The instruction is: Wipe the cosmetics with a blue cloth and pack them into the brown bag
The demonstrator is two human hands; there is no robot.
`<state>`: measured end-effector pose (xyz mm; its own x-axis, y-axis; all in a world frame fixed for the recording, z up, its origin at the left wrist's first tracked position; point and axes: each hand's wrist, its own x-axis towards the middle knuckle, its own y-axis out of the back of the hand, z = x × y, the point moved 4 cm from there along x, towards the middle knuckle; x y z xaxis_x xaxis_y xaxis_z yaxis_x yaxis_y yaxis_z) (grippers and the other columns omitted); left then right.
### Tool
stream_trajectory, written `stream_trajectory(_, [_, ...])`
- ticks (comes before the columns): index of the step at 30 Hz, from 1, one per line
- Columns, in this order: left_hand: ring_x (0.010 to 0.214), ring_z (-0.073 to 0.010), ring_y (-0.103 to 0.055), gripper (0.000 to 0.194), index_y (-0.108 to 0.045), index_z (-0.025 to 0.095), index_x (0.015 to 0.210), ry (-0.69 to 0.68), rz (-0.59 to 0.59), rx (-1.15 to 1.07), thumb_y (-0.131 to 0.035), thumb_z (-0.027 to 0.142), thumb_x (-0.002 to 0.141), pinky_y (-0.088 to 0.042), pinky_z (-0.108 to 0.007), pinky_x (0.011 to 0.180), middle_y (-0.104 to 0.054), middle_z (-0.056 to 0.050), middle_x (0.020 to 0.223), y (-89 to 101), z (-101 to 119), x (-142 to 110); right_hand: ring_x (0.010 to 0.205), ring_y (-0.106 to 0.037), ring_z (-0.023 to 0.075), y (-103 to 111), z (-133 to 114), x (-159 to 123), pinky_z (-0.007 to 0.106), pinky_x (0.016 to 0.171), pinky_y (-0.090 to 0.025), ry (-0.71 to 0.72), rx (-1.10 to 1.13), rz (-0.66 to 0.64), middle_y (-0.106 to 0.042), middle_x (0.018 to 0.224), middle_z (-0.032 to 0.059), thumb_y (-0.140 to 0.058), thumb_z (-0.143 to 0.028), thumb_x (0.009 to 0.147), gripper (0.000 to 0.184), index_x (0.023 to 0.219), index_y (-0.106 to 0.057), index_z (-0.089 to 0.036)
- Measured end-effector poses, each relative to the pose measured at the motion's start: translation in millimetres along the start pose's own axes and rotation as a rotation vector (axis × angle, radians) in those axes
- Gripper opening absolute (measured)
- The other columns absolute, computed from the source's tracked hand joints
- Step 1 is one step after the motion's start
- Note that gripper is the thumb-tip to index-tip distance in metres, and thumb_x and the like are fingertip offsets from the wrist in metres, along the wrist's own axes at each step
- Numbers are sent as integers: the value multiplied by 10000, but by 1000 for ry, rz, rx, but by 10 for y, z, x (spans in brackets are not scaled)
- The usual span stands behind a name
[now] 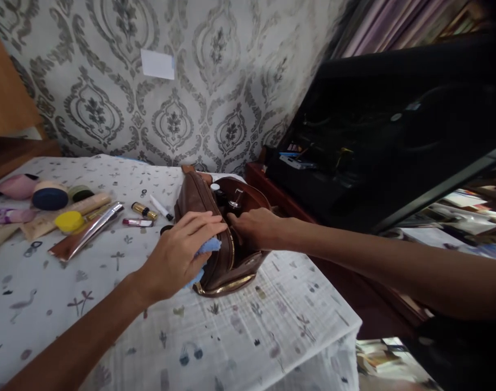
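A brown leather toiletry bag (198, 198) with a gold zipper lies unzipped on the cloth-covered table. My left hand (186, 247) rests against its near left side, fingers bent round a bunched light-blue cloth (209, 247). My right hand (253, 228) reaches into the opening from the right; most of its fingers are hidden in the dark interior, so what they touch does not show. Beyond that hand, a white-capped dark bottle (217, 191) and a bottle with a silver pump top (234, 202) stand inside the bag.
On the left lie a silver-brown tube (87, 232), a yellow puff (69, 221), a dark-lidded round jar (50, 196), a pink sponge (17, 186), a gold-and-black tube (144, 210), a lip-colour tube (137, 222) and a white pen-like tube (161, 206). A large black screen (394, 136) leans at right.
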<state>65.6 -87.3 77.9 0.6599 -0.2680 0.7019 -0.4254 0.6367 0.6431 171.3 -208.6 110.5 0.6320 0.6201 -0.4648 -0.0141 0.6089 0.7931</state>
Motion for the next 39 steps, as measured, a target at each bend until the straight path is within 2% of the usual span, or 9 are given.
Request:
stream_trajectory(2, [1273,-247,-525,381,-562,191,1303,9,2,-7,-442,127,947,-480,-456,1087,-630,-92,1325,-7,-1,-2,1057,-700,339,-20,16,15,386,810,-536,3,11,9,-718,1084,224,-547,-216,948,406,1314,-493,-48])
stream_trajectory(8, [1284,-257,-524,385,-550,211,1336,19,-12,-13,-419,188,975,-487,-468,1079,-619,-95,1338,-16,0,-3,1054,-702,328,-64,33,13,366,781,-530,-30,50,3,-726,1060,212,-522,-182,947,371,1299,-490,-69])
stream_trajectory(18, [1293,-244,-518,387,-555,207,1318,24,8,-15,-421,148,960,-473,-452,1099,-614,-76,1353,-33,-2,-18,1006,-713,358,-102,52,-1,372,739,-527,-35,20,30,-734,1016,214,-596,-172,884,481,1320,-455,-25])
stream_trajectory(22, [1291,-246,-523,383,-559,207,1317,28,5,-17,-415,155,966,-479,-451,1091,-614,-80,1355,-23,-3,-14,974,-721,360,-109,55,-2,365,719,-525,-40,29,49,-741,983,200,-595,-187,873,461,1292,-475,-36])
stream_trajectory(30, [1309,-245,-505,398,-544,188,1324,27,-26,-11,-431,123,948,-458,-443,1107,-607,-94,1358,-12,-18,-20,1017,-715,338,-80,47,-26,373,769,-546,-37,73,32,-729,1049,217,-571,-195,922,430,1310,-479,-34])
stream_trajectory(35, [1324,-251,-489,406,-524,200,1348,23,-34,-9,-442,140,956,-445,-449,1112,-585,-92,1389,-26,-34,-41,1042,-709,322,-20,51,-94,333,788,-544,46,84,73,-716,1098,221,-663,-242,875,461,1277,-542,-52])
stream_trajectory(39, [1339,-240,-479,419,-516,214,1356,35,-36,-8,-435,122,955,-436,-431,1119,-581,-83,1396,-33,-39,-51,1042,-708,313,25,58,-169,323,780,-537,43,96,94,-720,1094,204,-638,-186,884,416,1271,-556,-54])
